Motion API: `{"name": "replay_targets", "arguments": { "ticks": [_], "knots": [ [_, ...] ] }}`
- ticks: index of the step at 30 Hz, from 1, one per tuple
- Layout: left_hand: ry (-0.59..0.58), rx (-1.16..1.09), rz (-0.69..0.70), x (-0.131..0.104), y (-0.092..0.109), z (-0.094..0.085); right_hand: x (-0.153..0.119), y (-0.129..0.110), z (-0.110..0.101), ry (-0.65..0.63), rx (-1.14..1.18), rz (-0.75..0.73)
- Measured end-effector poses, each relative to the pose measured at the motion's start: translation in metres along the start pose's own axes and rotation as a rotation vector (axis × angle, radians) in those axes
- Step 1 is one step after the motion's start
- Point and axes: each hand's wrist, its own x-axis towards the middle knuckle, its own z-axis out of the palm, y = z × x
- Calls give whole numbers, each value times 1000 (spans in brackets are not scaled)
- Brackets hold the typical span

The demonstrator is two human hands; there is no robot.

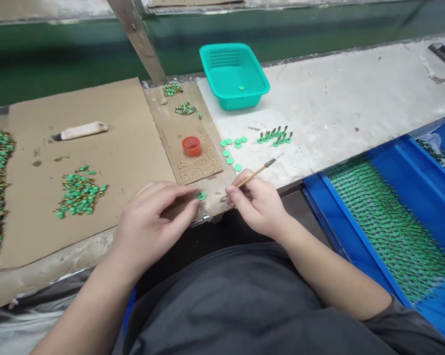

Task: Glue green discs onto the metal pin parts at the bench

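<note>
My left hand (154,224) is at the table's front edge, thumb and forefinger closed on the rim of a small round green disc (202,196). Something small and dark stands at the disc's middle. My right hand (257,202) grips a thin wooden stick (251,178) like a pen. Its bare end points down toward the disc, a short gap away; the other end has a grey wrapped collar and a fine needle-like tip. Several loose green discs (238,143) lie just beyond my hands. Farther right, discs with dark upright pieces (276,134) stand in rows.
A red cup (192,146) sits on cardboard, with small green-and-gold pieces (185,108) behind it. More pieces (80,195) and a wrapped-handle knife (84,130) lie left. A turquoise basket (234,88) holds a disc. Blue trays (363,217) of green pieces stand lower right.
</note>
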Motion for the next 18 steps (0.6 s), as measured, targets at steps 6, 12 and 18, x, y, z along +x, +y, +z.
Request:
{"name": "replay_targets", "arguments": {
  "ticks": [6, 12, 18],
  "knots": [
    [-62, 40, -31, 5, -2, 5, 15, -8, 2, -79, -45, -59],
    [-66, 25, -89, 5, 3, 10, 28, -4, 4, -155, -184, -189],
    [-50, -7, -104, 4, 2, 12, 30, 2, 7, -202, -287, -337]
  ]
}}
